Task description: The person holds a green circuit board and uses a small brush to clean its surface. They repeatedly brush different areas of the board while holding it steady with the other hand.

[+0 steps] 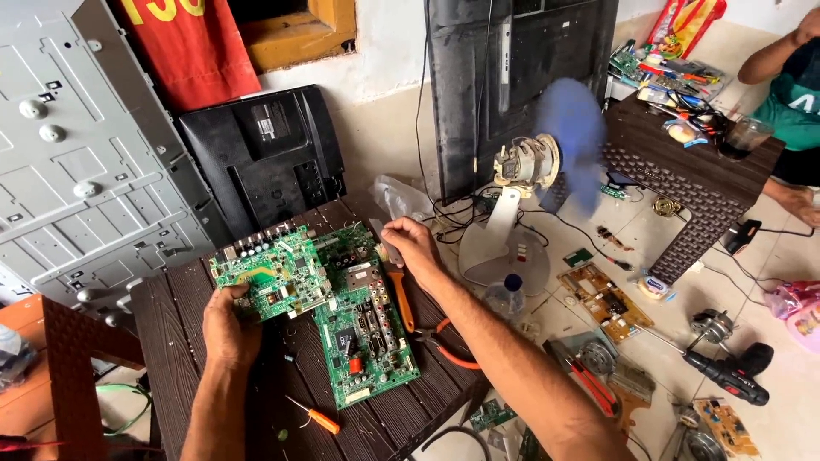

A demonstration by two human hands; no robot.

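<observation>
My left hand (229, 320) grips the near edge of a green circuit board (269, 273) and holds it tilted above a dark wooden table (171, 341). A second, larger green circuit board (367, 337) lies flat on the table beside it. My right hand (410, 245) is closed around the top of an orange-handled tool (400, 299), at the far right edge of the flat board. Whether the tool's tip touches the board is hidden by my hand.
Orange-handled pliers (448, 346) and a small orange screwdriver (318, 417) lie on the table. A spinning desk fan (547, 162), a black drill (735, 376), loose boards and parts cover the floor. Another person (790, 94) sits at a second table (683, 171) at the far right.
</observation>
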